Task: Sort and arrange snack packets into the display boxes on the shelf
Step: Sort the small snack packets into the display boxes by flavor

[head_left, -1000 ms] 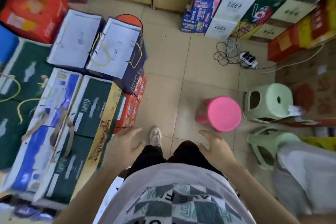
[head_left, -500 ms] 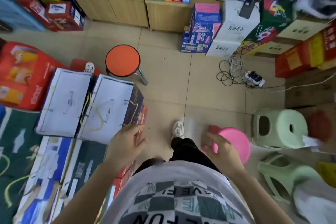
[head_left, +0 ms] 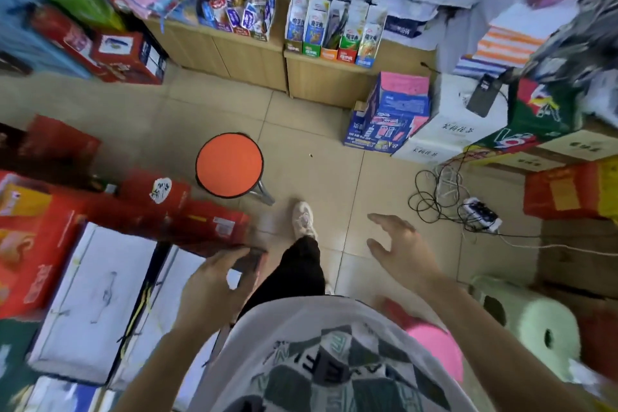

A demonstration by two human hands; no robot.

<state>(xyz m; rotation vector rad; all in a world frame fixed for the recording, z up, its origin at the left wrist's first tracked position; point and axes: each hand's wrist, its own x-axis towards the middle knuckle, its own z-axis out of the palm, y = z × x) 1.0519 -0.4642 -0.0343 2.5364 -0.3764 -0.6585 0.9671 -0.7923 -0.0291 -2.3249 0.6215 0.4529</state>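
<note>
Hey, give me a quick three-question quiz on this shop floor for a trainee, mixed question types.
1. True or false: the right hand is holding something.
2. The round stool ahead of the shoe has a seat that is: A blue, B orange, C yellow.
3. Fill in: the power strip lies on the floor to the person's ____.
Key: 1 false; 2 B; 3 right.
</note>
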